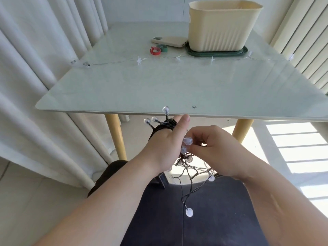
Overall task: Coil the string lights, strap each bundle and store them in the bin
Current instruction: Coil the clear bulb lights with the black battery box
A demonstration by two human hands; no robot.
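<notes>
A dark-wired string of round clear bulbs (164, 126) is wound in a coil around my left hand (166, 144), held below the table's front edge with the thumb pointing up. My right hand (211, 150) pinches the loose wire and a bulb beside the left palm. The uncoiled rest of the string (193, 181) dangles tangled over my lap. A second string with white star lights (177, 58) lies stretched across the table. A red strap (155, 50) and a green strap (162, 47) lie curled near the cream bin (221, 31) at the back.
The bin stands on a dark green lid (243, 52). A cream phone or power bank (170, 41) lies left of the bin. White curtains (35, 68) hang on the left, a radiator-like panel (305, 41) on the right. The glossy table (159, 89) has yellow legs.
</notes>
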